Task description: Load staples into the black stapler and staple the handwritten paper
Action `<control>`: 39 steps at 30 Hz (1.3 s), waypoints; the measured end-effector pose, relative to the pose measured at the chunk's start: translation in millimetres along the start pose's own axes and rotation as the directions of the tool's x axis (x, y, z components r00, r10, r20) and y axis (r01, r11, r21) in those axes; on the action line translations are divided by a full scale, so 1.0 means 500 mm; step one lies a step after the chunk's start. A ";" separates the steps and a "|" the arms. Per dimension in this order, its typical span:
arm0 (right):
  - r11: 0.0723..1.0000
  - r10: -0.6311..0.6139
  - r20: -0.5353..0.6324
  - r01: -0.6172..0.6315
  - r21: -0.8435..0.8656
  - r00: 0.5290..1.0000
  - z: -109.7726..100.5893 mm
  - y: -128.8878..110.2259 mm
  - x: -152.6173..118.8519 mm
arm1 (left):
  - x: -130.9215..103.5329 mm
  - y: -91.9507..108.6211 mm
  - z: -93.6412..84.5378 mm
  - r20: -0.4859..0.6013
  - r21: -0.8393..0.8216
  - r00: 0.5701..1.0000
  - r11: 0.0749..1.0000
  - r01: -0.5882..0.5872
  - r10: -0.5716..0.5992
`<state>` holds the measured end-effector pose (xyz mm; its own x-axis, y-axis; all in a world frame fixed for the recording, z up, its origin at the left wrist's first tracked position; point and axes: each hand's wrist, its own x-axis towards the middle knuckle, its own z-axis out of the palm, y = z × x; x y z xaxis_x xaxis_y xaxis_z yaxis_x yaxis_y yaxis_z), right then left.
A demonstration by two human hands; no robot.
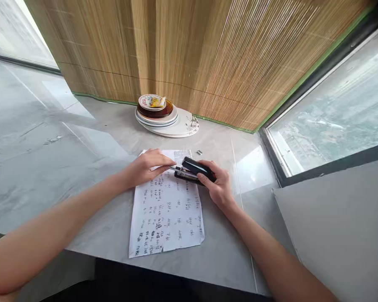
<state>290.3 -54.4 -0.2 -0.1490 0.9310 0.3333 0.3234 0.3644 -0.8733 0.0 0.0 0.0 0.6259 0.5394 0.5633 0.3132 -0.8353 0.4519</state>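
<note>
Grip: right hand (219, 182) closed around the rear of the stapler (198, 166), thumb on the near side; left hand (149, 165) pinching a slim greyish piece (172, 167) at the stapler's front end, too small to identify.
Tabletop: grey marbled surface (94, 142), glossy, with pale joint lines and window reflections.
Blind: slatted, straw-brown blind (176, 50) edged in green, hanging along the far side of the tabletop.
Window: dark-framed pane (340, 113) on the right, greenery blurred beyond it.
Paper: white paper (176, 226), flat on the tabletop before the person, covered in dark handwriting; printed block near the far edge, small tear in the near edge.
Plates: stack of plates (191, 121) beyond the paper; white oval ones with a dark branch design lowest, round white ones next, then dark brown, with a small patterned one uppermost.
Stapler: black, located over the far right part of the paper; upper arm glossy with a light streak, raised from the base, silvery metal showing between; front pointing left. Contact with the paper cannot be confirmed.
Packet: yellow packet (157, 102) lying on the uppermost plate.
Staples: small silvery strips (199, 152) on the tabletop, just beyond the stapler.
</note>
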 end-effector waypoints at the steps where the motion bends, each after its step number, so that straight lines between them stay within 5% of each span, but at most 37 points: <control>1: 1.000 0.004 0.004 -0.004 -0.002 1.000 -0.001 0.000 -0.001 | 0.000 0.002 -0.001 0.009 -0.012 1.000 1.000 -0.002 0.002; 19: 0.999 -0.036 0.051 0.034 0.035 0.998 -0.003 0.002 -0.001 | -0.003 0.010 -0.023 0.179 -0.041 0.984 0.999 -0.001 0.008; 26: 0.991 -0.041 0.015 0.039 0.130 0.999 -0.022 0.010 -0.002 | -0.001 -0.001 -0.042 0.099 -0.196 0.993 0.979 -0.047 0.067; 34: 0.952 -0.302 0.185 0.284 0.116 0.935 -0.001 -0.018 -0.008 | -0.001 0.058 -0.002 0.108 -0.204 0.988 0.970 0.130 -0.109; 39: 0.946 -0.323 0.212 0.305 0.114 0.922 0.018 -0.030 -0.020 | -0.007 0.072 0.007 0.099 -0.213 0.983 0.962 0.172 -0.154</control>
<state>278.4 -69.2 6.3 -0.4401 0.7364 0.5138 0.1540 0.6256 -0.7648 11.7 -32.4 11.7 0.6381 0.6482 0.4154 0.2566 -0.6878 0.6791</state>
